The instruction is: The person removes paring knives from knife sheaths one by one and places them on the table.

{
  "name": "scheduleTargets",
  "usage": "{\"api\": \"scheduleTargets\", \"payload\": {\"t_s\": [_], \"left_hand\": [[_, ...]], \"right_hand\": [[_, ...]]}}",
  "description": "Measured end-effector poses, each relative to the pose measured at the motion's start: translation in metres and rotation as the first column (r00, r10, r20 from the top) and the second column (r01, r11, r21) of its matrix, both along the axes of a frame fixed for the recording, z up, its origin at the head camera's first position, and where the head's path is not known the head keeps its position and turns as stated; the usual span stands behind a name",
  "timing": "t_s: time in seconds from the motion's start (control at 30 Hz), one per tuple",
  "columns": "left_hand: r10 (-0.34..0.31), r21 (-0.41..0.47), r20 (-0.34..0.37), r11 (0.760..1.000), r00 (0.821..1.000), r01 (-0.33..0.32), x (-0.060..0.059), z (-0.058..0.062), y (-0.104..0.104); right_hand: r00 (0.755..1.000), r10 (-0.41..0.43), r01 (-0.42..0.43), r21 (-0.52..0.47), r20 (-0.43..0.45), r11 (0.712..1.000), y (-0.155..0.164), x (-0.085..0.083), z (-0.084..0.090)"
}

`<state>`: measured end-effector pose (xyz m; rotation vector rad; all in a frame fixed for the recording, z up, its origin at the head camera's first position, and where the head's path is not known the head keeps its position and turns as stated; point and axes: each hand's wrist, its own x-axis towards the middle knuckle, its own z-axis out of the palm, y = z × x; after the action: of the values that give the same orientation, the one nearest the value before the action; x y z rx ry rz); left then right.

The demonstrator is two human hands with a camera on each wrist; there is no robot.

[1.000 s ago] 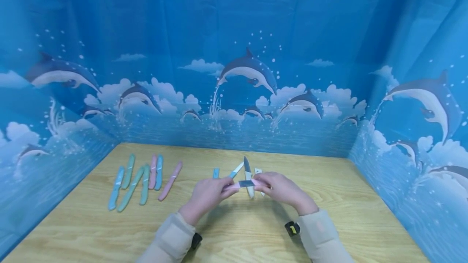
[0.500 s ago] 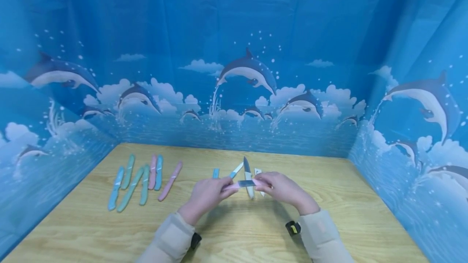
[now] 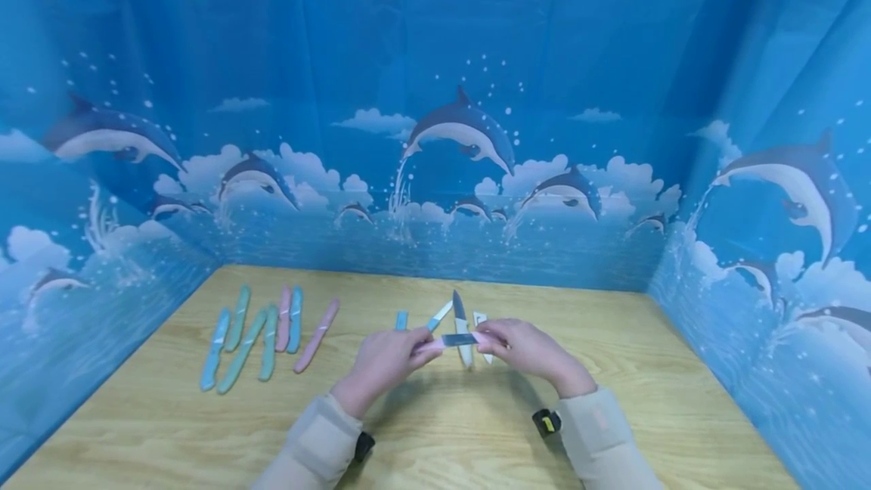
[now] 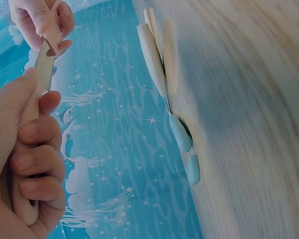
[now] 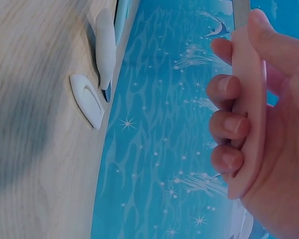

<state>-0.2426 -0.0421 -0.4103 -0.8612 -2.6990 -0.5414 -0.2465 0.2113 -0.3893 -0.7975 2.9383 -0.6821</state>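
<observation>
In the head view, a pink knife is held level between both hands, its bare grey blade [image 3: 459, 340] showing across the gap. My left hand [image 3: 384, 365] wraps its fingers round the pink handle [image 4: 26, 206], thumb along the top. At the other end my right hand [image 3: 534, 354] grips a pink sheath [image 5: 249, 109], fingers curled and thumb up near the blade. The blade's far end runs into the sheath's mouth. Beyond the hands lie a white-handled knife [image 3: 465, 354] with bare blade and a small blue-handled knife [image 3: 433, 325].
A blue sheath [image 3: 402, 320] and a white sheath [image 5: 87, 102] lie beside the bare knives. At the left of the wooden table [image 3: 204, 445] are several sheathed knives: blue [image 3: 216, 350], green [image 3: 243, 351] and pink [image 3: 317, 336]. A dolphin-print curtain [image 3: 422, 240] surrounds the table's back and sides.
</observation>
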Motion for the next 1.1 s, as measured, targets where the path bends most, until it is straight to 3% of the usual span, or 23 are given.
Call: {"api": "scheduleTargets", "payload": {"t_s": [0.4,1.1], "left_hand": [[0.000,-0.006,0.017,1.000,1.000,0.000,0.0012,-0.0038,0.0002],[0.007,-0.001,-0.006,1.000,1.000,-0.007,0.0000,0.0006,-0.0020]], "right_hand": [[1.000,0.004,-0.004,-0.012,0.015,1.000,0.0024,-0.0004,-0.0052],[0.999,-0.013,0.015,-0.026,0.046,1.000,0.0062,-0.0007,0.0002]]}}
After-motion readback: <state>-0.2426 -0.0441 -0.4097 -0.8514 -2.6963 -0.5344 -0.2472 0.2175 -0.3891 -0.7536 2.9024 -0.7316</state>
